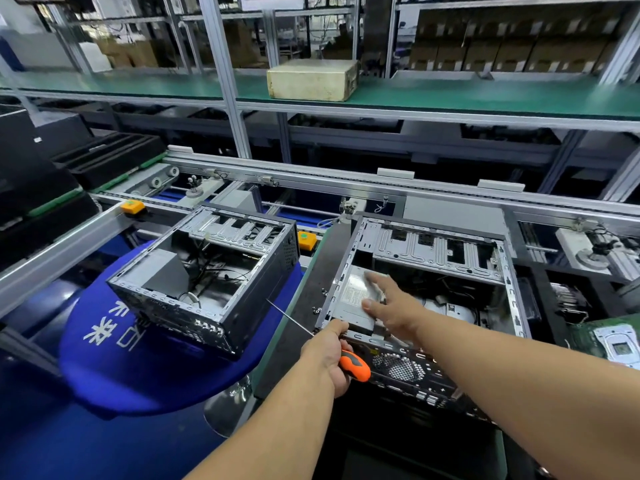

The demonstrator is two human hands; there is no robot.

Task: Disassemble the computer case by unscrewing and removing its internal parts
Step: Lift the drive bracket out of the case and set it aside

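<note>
In the open computer case (429,271) on the surface, the stiff, prob. fragile metal drive (356,299) is touched by the right hand (391,306), fingers straight, while the screwdriver (353,365) is gripped by the left hand (329,355); it is best held at its side edges.

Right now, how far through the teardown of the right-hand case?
Done: side panel off, loose screws on the mat beside the case. In hand: left hand holds the orange screwdriver; right hand reaches onto the silver drive. Left: that drive and the cables behind it.
</note>
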